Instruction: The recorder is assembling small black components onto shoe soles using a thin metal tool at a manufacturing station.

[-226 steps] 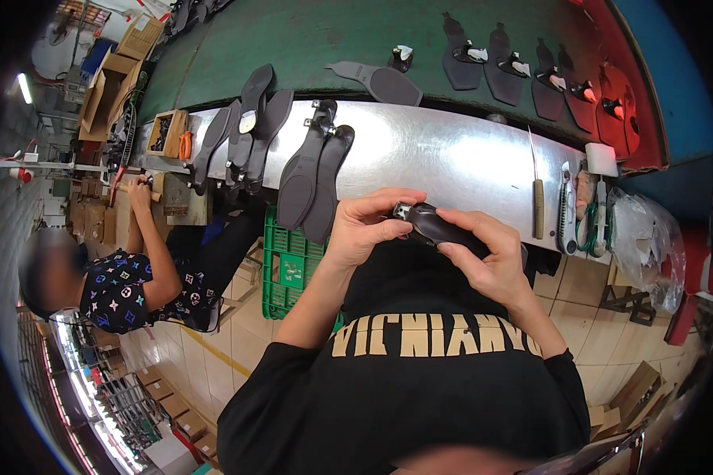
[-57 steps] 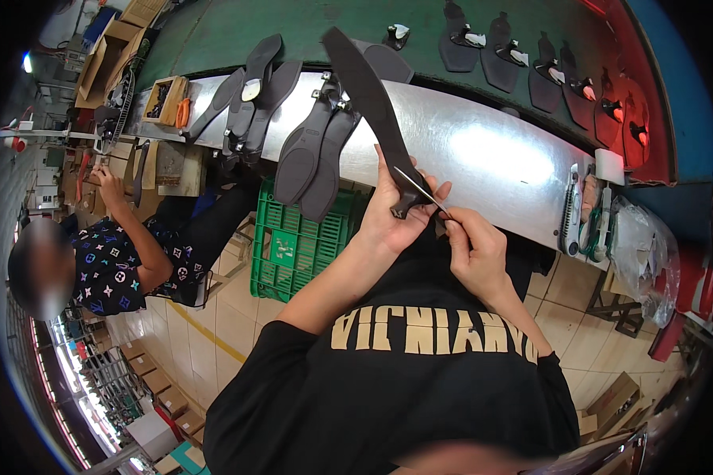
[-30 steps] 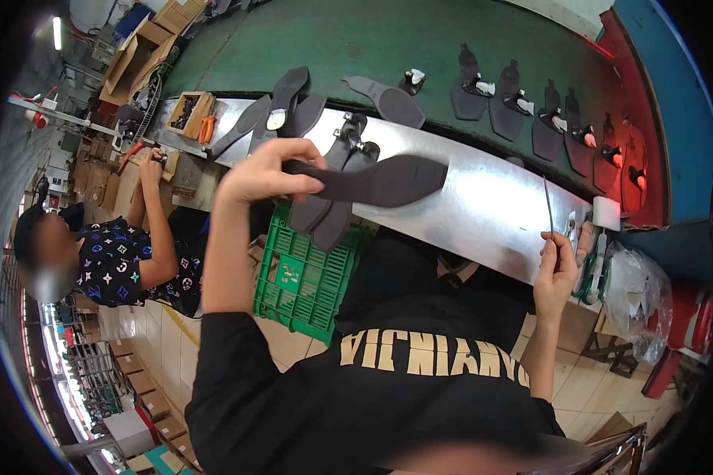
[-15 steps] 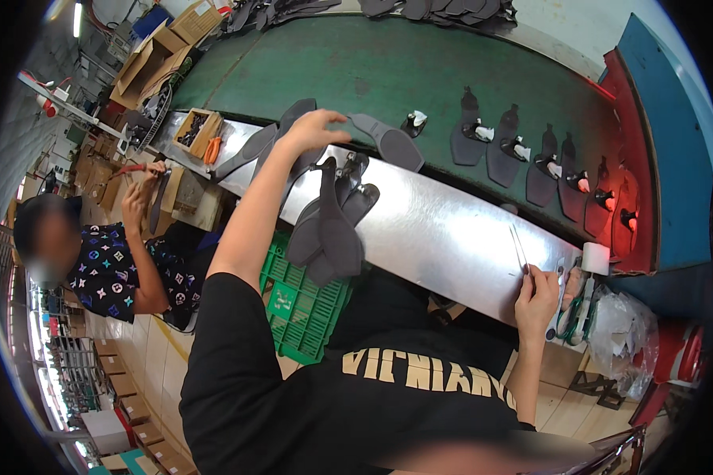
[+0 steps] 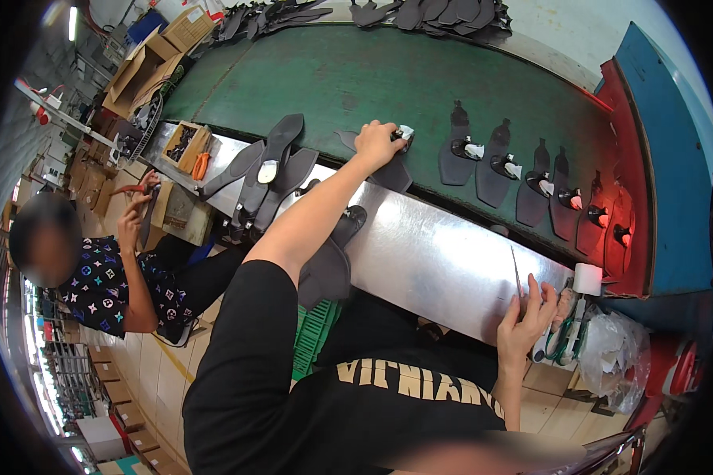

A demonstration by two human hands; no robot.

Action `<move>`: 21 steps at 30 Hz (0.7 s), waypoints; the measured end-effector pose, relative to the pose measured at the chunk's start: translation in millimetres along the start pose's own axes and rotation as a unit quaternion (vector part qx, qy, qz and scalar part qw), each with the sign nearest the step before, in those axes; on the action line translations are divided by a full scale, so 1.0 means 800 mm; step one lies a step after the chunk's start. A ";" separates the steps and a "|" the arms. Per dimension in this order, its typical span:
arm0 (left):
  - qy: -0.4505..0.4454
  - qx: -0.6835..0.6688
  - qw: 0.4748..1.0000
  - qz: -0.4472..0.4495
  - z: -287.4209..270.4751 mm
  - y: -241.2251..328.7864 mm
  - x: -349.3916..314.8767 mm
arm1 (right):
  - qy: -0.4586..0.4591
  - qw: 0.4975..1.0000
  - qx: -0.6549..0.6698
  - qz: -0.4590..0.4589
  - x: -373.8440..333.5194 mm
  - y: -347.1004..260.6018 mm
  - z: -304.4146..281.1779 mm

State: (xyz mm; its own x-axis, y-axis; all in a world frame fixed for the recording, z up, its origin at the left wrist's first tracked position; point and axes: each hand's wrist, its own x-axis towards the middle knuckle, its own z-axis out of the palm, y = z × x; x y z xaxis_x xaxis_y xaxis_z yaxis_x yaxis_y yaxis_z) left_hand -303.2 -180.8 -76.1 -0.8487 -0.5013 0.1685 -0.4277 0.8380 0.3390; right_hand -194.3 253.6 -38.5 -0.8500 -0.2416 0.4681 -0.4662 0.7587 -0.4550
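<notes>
My left hand [image 5: 379, 146] reaches over the near edge of the green conveyor belt [image 5: 333, 79], its fingers closed on a small black strap piece with a white wad [image 5: 405, 136]. Partly under that hand lies a dark grey sole [image 5: 394, 175]. My right hand [image 5: 524, 318] is above the metal ledge, holding thin metal tweezers [image 5: 516, 273] between thumb and fingers, other fingers spread. Left of my left forearm, several grey soles with black straps [image 5: 271, 170] are piled on the ledge. Another grey sole [image 5: 325, 273] hangs over the ledge's near edge, partly behind my forearm.
Several soles with strapped wads [image 5: 495, 170] line the belt toward a red-lit machine opening [image 5: 610, 214]. A wooden box [image 5: 184, 146] and orange-handled pliers [image 5: 201, 165] sit at left. A green crate [image 5: 313, 336] stands below. A co-worker [image 5: 95, 269] sits at left; a white roll [image 5: 588, 279] stands right.
My left hand has moved right from above the piled soles to the strap piece with the white wad and closed on it. My right hand's fingers have spread, still holding the tweezers.
</notes>
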 end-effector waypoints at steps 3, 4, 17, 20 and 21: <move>0.011 -0.094 0.994 -0.047 -0.003 0.014 -0.001 | -0.029 0.990 0.127 -0.045 0.026 -0.034 0.015; 0.014 -0.092 0.995 -0.047 -0.008 0.011 0.002 | -0.041 0.980 0.175 -0.083 0.045 -0.054 0.029; -0.029 -0.737 0.669 -0.090 -0.215 -0.035 -0.060 | -0.228 0.954 0.084 -0.176 0.229 -0.278 0.368; 0.011 -0.678 0.725 -0.119 -0.228 -0.057 -0.120 | -0.324 0.933 0.016 -0.155 0.235 -0.291 0.375; 0.008 -0.707 0.699 -0.103 -0.227 -0.062 -0.140 | -0.291 0.944 0.051 -0.146 0.234 -0.293 0.368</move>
State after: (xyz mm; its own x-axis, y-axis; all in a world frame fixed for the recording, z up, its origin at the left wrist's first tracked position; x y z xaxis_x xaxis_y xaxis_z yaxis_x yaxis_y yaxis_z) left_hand -130.2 -205.4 56.4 -0.8063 -0.5914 -0.0125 0.2044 -0.2984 0.9323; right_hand -316.8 -147.6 -67.4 -0.6592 -0.7448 0.1031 -0.6970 0.5538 -0.4555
